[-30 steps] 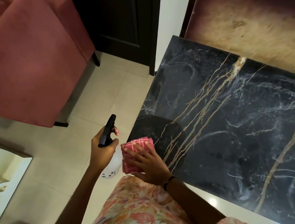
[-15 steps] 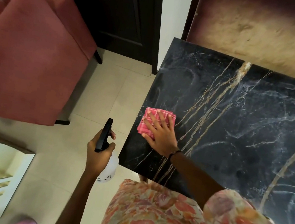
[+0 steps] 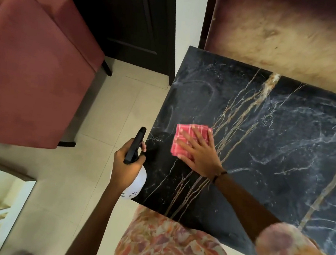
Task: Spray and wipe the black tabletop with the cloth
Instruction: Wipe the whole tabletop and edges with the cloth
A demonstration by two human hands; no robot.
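Right hand (image 3: 198, 153) flat on the pink checked cloth (image 3: 182, 138), fingers (image 3: 196, 133) straight and spread, palm down, pressing the cloth onto the black tabletop (image 3: 275, 152). No curl round the fabric; the cloth simply pinned under the palm and fingers. Cloth folded to a rough square, lying flat, showing mostly beyond the fingertips and off the thumb side of the hand, toward the table's left edge. Thin dark band (image 3: 219, 175) round the wrist just behind the hand.

Tabletop black marble with gold and white veins, some of the gold veins running right beside the little-finger side of the hand and on under the forearm. Faint pale swirls across the surface farther out from the hand, to its right and beyond the fingertips.

Left hand (image 3: 126, 164) off the table's near-left corner, well clear of the cloth, fingers curled tight round the neck of a spray bottle (image 3: 135, 181). Black trigger head (image 3: 134, 144) sticking up out of the fist, tilted toward the table; white rounded body hanging below the palm, close against the table's corner edge; touching or not, cannot tell.

Beyond the left hand: pale tiled floor (image 3: 106, 107), a red upholstered chair (image 3: 33, 70) farther out. Dark door (image 3: 123, 13) past the chair. Brown mottled panel (image 3: 288, 40) standing along the table's far edge, well beyond the right hand's fingertips. Floral garment (image 3: 170, 247) below both forearms.
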